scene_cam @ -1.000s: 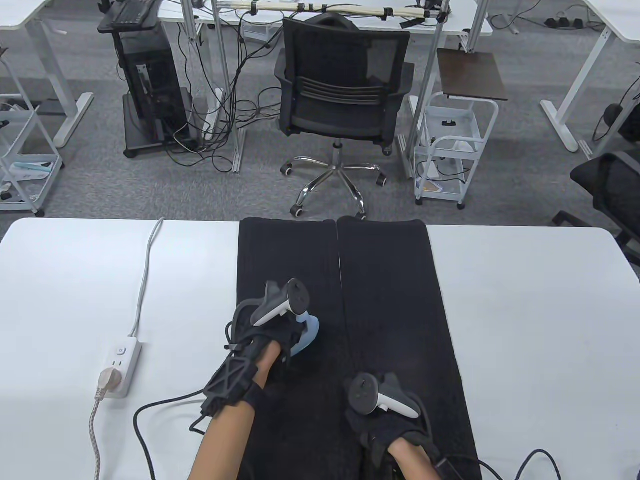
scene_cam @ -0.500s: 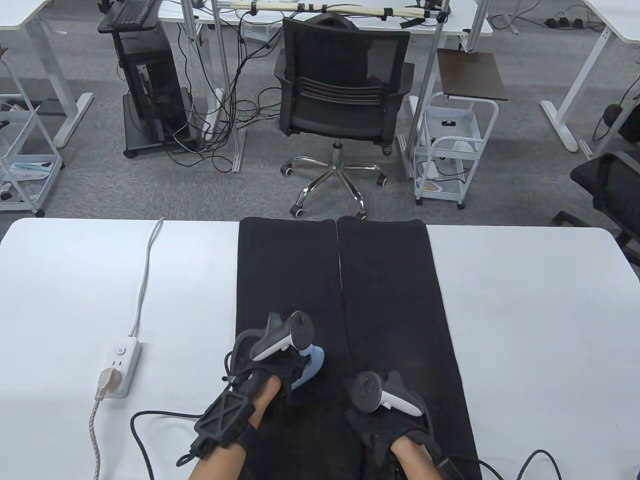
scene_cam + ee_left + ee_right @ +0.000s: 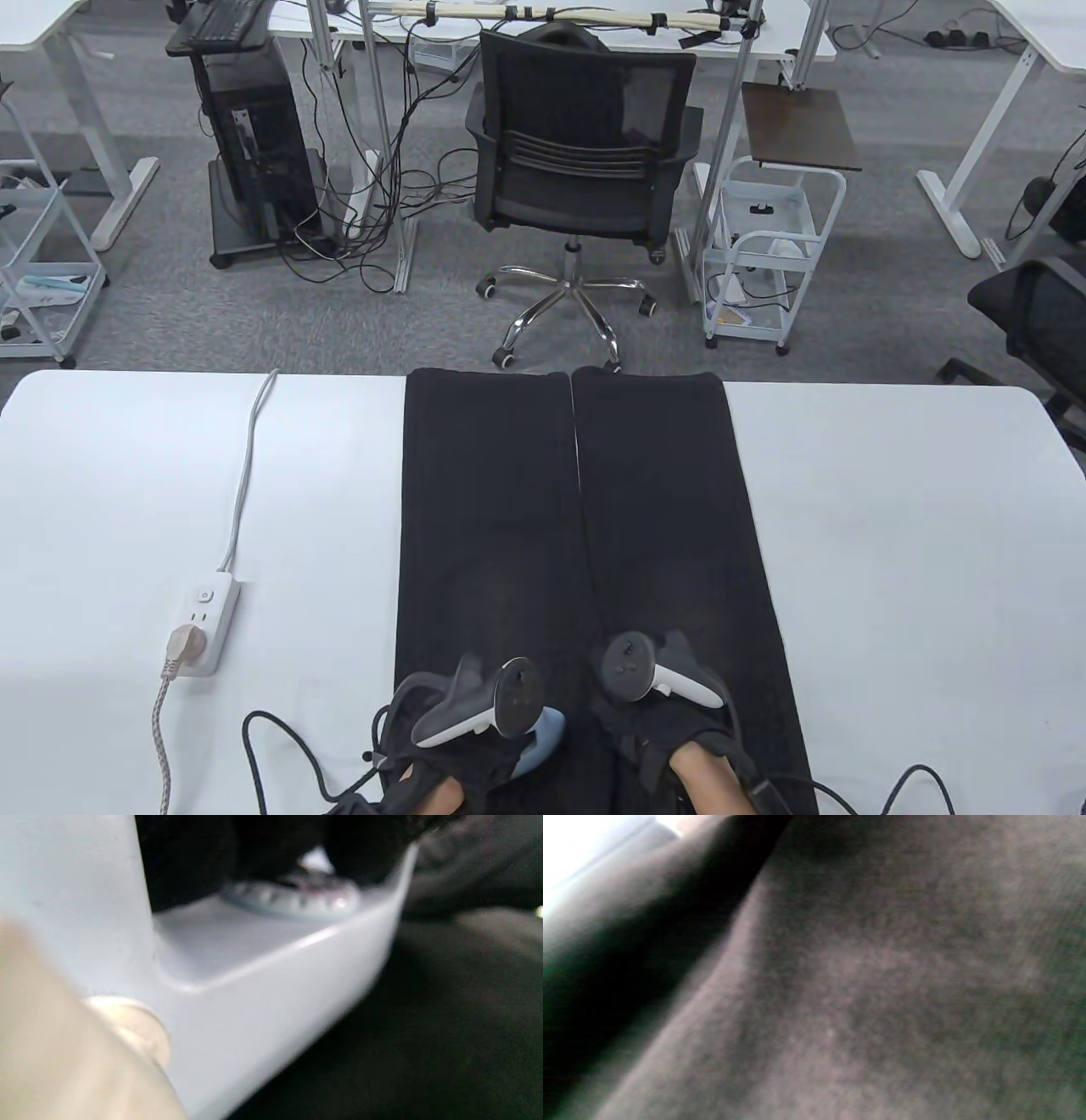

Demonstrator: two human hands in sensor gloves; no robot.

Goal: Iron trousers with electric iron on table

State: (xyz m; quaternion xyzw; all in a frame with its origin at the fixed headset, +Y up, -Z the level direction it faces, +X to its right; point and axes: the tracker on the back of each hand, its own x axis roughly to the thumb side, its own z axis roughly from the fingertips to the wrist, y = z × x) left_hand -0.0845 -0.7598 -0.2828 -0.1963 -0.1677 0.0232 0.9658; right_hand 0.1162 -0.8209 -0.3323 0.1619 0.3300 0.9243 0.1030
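Observation:
Black trousers lie flat down the middle of the white table, legs pointing away from me. My left hand grips the handle of a pale blue electric iron resting on the left trouser leg near the front edge. The iron's blue body fills the left wrist view, on dark cloth. My right hand rests flat on the right trouser leg close by; its fingers are hidden under the tracker. The right wrist view shows only blurred dark fabric.
A white power strip with a plug in it lies on the table's left, its cable running to the far edge. Black cables trail by the front edge. An office chair stands beyond the table.
My left hand has slid the iron toward me along the left trouser leg, from mid-leg to near the front edge. My right hand has stayed almost in place.

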